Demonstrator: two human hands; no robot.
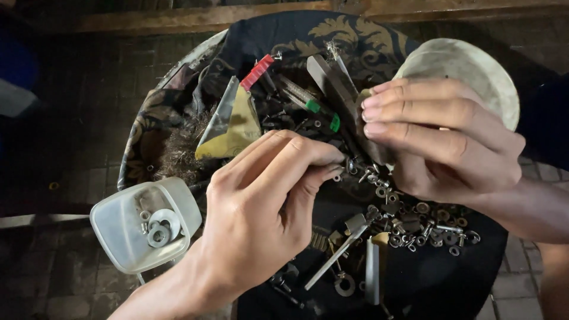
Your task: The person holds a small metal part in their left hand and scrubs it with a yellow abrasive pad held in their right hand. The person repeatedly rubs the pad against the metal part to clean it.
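My left hand [264, 207] reaches over a black patterned cloth [355, 35], its fingertips pinched together at a small metal piece in the heap of screws, nuts and washers [415, 228]. My right hand [441, 139] hovers just right of it, fingers curled around a flat dark metal bar [335, 89] that slants up and left. Whether the left fingers hold a part is hidden by the fingertips.
A small translucent plastic container [121, 231] with a few washers stands at the lower left. A pale round lid [474, 65] lies behind my right hand. On the cloth are a yellow sachet [234, 127], a red-handled tool [258, 71], green-tipped tools [314, 106] and a metal rod [335, 258].
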